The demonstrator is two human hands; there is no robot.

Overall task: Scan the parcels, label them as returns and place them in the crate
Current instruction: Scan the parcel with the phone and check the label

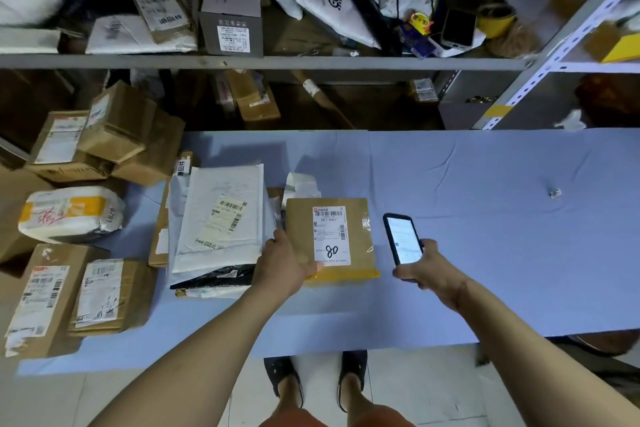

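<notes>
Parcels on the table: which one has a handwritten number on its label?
The flat brown parcel gripped by the left hand; its white label shows "80".

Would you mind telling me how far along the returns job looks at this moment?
Early, it seems. Nothing visibly finished: no crate is in view. In hand: the left hand holds the brown parcel marked "80" by its near left corner on the blue table, while the right hand holds a phone beside it, seemingly for scanning. Left: the stack of white mailers and the cardboard boxes on the left remain.
</notes>
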